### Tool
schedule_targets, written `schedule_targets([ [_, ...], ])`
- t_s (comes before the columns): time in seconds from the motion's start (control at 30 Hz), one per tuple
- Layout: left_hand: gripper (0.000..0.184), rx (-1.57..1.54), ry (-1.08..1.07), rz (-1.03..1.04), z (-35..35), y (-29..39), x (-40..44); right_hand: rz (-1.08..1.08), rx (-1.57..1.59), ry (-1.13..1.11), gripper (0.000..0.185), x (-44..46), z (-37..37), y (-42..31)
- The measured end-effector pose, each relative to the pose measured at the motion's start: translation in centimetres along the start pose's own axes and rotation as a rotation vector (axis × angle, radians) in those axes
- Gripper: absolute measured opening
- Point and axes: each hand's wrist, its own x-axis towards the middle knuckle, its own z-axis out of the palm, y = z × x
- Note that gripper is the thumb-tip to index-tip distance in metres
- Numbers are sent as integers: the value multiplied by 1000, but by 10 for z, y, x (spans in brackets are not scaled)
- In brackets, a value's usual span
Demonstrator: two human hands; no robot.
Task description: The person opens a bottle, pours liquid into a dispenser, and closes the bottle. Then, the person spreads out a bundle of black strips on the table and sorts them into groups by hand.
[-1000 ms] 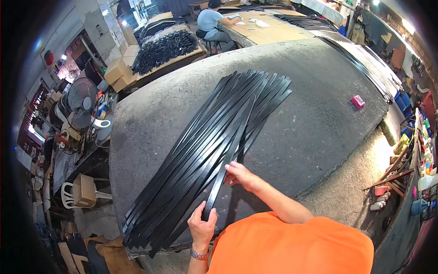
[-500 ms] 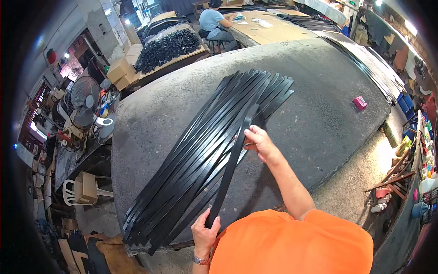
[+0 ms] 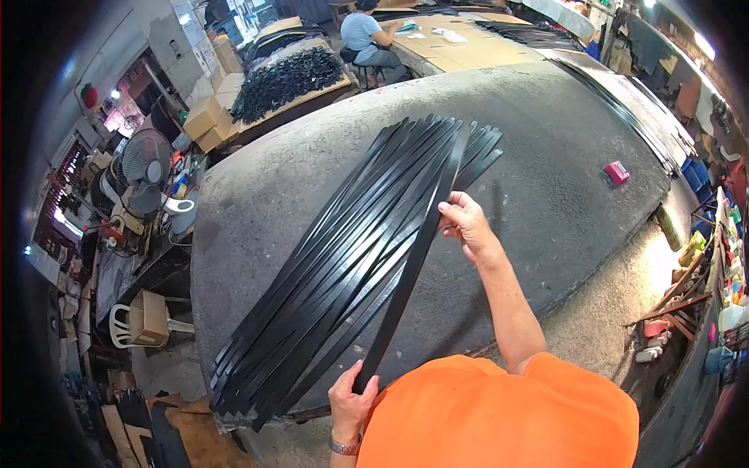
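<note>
One long black strap [image 3: 406, 288], which looks like a leather belt strip, is stretched between my two hands. My left hand [image 3: 351, 398], with a watch on its wrist, pinches the near end by the table's front edge. Further up, my right hand [image 3: 466, 222] grips the strap's right edge between thumb and fingers; some of those fingers are hidden. Beneath and to the left lies a fanned pile of similar black straps [image 3: 335, 257], running diagonally across the dark table [image 3: 546, 226]. The far end of the held strap lies over the pile's upper right.
A small pink box [image 3: 615, 172] sits on the table at the right. Beyond the far edge, a person [image 3: 363, 43] sits at a cardboard-covered table [image 3: 445, 53]. A fan [image 3: 145, 168] and a white chair [image 3: 121, 326] stand at the left. More straps [image 3: 616, 109] lie at the far right.
My right hand has moved up and to the right along with the strap, whose far part now lies straighter. My left hand stays at nearly the same spot, still holding the near end.
</note>
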Motion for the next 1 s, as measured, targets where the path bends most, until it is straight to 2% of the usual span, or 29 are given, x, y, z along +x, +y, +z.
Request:
schedule_targets([
  [0.1, 43, 2, 33, 36, 1, 4, 0, -19, 21, 1, 33, 0, -3, -1],
  [0.4, 43, -36, 17, 10, 1, 15, -1, -63, 15, 13, 29, -1, -7, -7],
  [1.0, 45, -51, 20, 17, 3, 18, -6, -94, -8, 46, 31, -5, -16, -14],
])
